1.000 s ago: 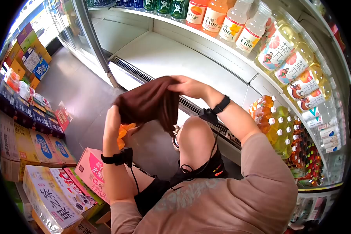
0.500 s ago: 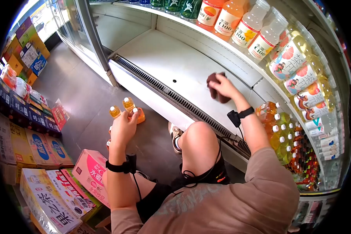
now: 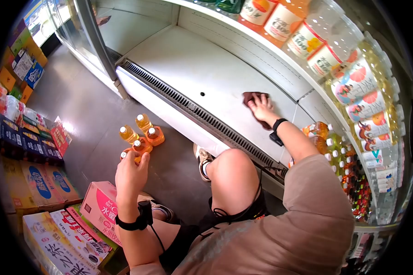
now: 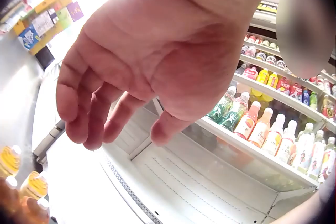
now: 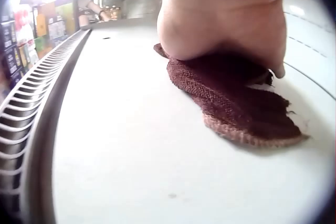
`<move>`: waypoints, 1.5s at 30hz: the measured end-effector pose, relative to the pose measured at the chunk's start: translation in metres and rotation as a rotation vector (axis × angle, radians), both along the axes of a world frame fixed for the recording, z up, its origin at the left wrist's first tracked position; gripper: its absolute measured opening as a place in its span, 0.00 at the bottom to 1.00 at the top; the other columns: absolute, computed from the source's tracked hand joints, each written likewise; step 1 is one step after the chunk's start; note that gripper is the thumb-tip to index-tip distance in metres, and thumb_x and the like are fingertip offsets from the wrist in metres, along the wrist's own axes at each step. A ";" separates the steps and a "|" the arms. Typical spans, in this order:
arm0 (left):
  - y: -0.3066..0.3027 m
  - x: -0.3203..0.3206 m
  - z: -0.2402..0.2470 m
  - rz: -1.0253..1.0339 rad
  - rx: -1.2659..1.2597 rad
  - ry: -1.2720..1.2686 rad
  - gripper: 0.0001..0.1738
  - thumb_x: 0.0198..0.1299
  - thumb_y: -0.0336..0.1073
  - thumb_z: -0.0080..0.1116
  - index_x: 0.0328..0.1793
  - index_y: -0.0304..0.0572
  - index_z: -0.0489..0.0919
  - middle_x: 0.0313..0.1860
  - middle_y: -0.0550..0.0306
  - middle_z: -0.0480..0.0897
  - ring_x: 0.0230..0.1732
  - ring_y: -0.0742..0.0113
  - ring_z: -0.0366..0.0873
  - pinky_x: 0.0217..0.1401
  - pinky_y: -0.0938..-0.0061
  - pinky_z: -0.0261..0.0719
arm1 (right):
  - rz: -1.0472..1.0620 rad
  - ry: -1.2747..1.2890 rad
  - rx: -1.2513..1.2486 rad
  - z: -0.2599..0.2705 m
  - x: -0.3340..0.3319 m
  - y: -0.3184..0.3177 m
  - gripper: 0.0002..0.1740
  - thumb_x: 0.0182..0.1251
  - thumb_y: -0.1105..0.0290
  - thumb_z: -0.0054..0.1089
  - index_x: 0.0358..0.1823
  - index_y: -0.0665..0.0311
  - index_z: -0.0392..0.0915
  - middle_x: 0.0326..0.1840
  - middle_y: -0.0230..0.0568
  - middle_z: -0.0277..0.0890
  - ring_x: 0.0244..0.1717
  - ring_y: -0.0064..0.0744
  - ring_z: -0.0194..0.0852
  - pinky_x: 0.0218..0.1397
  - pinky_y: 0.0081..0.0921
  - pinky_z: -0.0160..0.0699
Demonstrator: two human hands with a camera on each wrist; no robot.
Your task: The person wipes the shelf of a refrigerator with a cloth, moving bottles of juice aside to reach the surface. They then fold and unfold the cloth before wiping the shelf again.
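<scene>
Right hand: the right hand lies palm down on the cloth, its fingers spread apart and pressing rather than gripping.
Cloth: the dark maroon cloth is under the right palm, poking out past the fingertips and the heel of the hand – flat against the white panel.
Left hand: the left hand hangs in the air with an empty palm, fingers loosely bent, thumb apart from them.
Orange bottles: a small cluster of orange bottles stands on the floor just ahead of the left hand, white caps up.
Black grille: the black grille runs along the panel's edge, on the body side of the right hand.
Dark spot: a small round spot sits on the panel, left of the right hand.
Shelf bottles: labelled bottles line the shelf beyond the right hand – orange ones among them.
Pink carton: a pink carton sits left of the left hand.
</scene>
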State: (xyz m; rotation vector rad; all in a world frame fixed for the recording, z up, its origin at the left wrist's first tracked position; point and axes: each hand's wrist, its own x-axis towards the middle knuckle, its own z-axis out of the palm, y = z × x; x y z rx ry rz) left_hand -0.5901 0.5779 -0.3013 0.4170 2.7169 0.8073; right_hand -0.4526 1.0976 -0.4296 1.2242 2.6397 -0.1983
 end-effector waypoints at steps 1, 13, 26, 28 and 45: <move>-0.001 -0.001 0.004 0.001 -0.017 -0.036 0.23 0.64 0.50 0.60 0.45 0.33 0.81 0.39 0.39 0.84 0.40 0.44 0.83 0.44 0.59 0.79 | -0.037 -0.023 0.052 -0.006 -0.005 0.015 0.45 0.70 0.27 0.26 0.82 0.40 0.42 0.86 0.51 0.28 0.83 0.67 0.20 0.81 0.62 0.23; -0.024 -0.009 0.009 0.113 -0.006 -0.012 0.18 0.65 0.45 0.61 0.45 0.34 0.81 0.35 0.44 0.82 0.34 0.52 0.81 0.40 0.64 0.78 | -0.198 -0.053 -0.110 -0.015 -0.199 0.083 0.50 0.66 0.25 0.22 0.83 0.42 0.33 0.86 0.56 0.22 0.84 0.67 0.17 0.81 0.59 0.21; -0.012 -0.022 0.004 0.097 -0.077 -0.066 0.21 0.67 0.48 0.58 0.52 0.35 0.79 0.36 0.45 0.82 0.39 0.48 0.81 0.42 0.59 0.77 | 0.665 0.078 -0.186 -0.006 -0.429 -0.140 0.41 0.71 0.32 0.30 0.82 0.35 0.42 0.87 0.47 0.21 0.84 0.59 0.10 0.83 0.56 0.17; -0.007 -0.023 0.003 0.092 -0.076 -0.074 0.21 0.68 0.48 0.56 0.52 0.35 0.79 0.37 0.44 0.82 0.39 0.47 0.81 0.42 0.58 0.77 | 0.751 0.077 -0.195 -0.001 -0.421 -0.131 0.38 0.73 0.35 0.31 0.82 0.33 0.45 0.87 0.46 0.26 0.85 0.54 0.17 0.84 0.52 0.19; 0.009 -0.022 0.002 -0.022 -0.143 -0.018 0.25 0.64 0.50 0.61 0.53 0.34 0.79 0.37 0.43 0.82 0.41 0.45 0.81 0.43 0.58 0.78 | -0.057 0.058 -0.045 -0.036 -0.137 0.142 0.43 0.72 0.33 0.25 0.83 0.43 0.38 0.87 0.41 0.27 0.85 0.52 0.21 0.82 0.59 0.25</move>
